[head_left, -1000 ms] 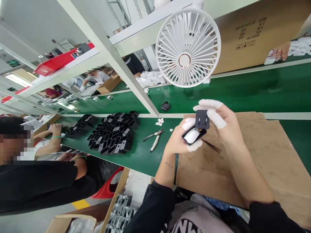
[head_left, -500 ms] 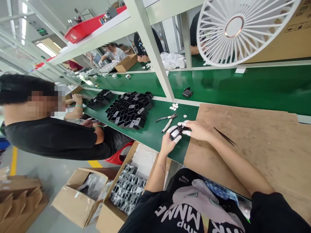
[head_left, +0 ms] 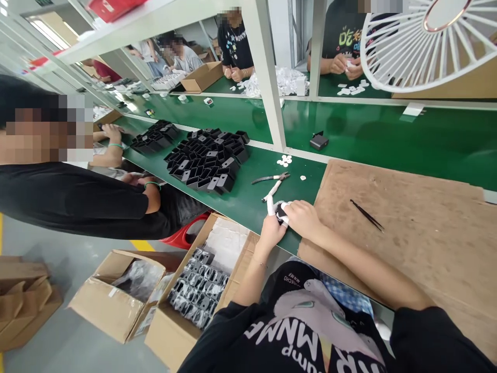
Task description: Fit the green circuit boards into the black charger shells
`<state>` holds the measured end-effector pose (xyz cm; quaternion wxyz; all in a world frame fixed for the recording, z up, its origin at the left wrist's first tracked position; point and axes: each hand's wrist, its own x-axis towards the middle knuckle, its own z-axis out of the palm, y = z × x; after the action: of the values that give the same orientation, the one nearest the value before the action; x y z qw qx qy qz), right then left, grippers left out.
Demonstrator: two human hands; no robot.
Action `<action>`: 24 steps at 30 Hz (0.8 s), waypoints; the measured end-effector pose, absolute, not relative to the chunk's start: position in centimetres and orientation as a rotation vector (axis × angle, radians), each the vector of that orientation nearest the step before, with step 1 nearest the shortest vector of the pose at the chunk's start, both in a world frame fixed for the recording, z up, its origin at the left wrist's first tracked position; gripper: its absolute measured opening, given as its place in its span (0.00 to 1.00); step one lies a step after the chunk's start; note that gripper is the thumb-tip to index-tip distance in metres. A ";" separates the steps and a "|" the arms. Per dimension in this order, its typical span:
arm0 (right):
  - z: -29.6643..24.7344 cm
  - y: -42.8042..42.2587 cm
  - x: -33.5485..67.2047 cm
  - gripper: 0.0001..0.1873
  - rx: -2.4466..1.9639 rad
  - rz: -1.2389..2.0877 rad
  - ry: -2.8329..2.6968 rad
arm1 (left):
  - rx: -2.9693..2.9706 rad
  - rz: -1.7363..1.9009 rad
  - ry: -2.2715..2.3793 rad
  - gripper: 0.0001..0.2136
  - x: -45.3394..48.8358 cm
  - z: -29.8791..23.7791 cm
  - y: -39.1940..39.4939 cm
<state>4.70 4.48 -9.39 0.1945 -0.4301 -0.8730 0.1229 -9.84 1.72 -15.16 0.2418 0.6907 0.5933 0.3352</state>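
Observation:
Both hands meet at the near edge of the green bench (head_left: 256, 217). My left hand (head_left: 272, 228), in white finger covers, grips a small black plastic part (head_left: 280, 212) whose exact kind I cannot make out. From the other side my right hand (head_left: 303, 216) closes over the same part, its fingers hiding much of it. Just beyond lie the wire cutters (head_left: 277, 181) with pale handles. Several white discs (head_left: 285, 160) are grouped behind them, and one single disc (head_left: 303, 177) lies apart.
Many black housings (head_left: 205, 160) stand massed at left. Black tweezers (head_left: 367, 216) rest on a cardboard sheet (head_left: 411, 228) at right. A black box (head_left: 319, 141) sits beyond the rail. A box of wrapped parts (head_left: 198, 290) is below the bench; a co-worker (head_left: 77, 197) sits at left.
My right hand has turned and closed further over the black part, while my left thumb has risen beside it. The view has shifted, showing more of the people across the bench.

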 end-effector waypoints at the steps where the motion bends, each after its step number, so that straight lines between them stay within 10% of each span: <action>1: -9.3 4.3 4.7 0.12 -1.170 0.338 -2.474 | 1.913 0.925 1.602 0.30 -9.9 -15.3 1.7; 24: -13.3 5.6 10.6 0.16 -1.075 0.937 -1.711 | 2.134 1.046 1.883 0.19 -10.1 -15.4 0.8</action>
<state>10.61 5.59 -13.26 0.4414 -0.4333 -0.6891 0.3776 -10.11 0.83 -15.39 0.0546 0.7027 0.6202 0.3444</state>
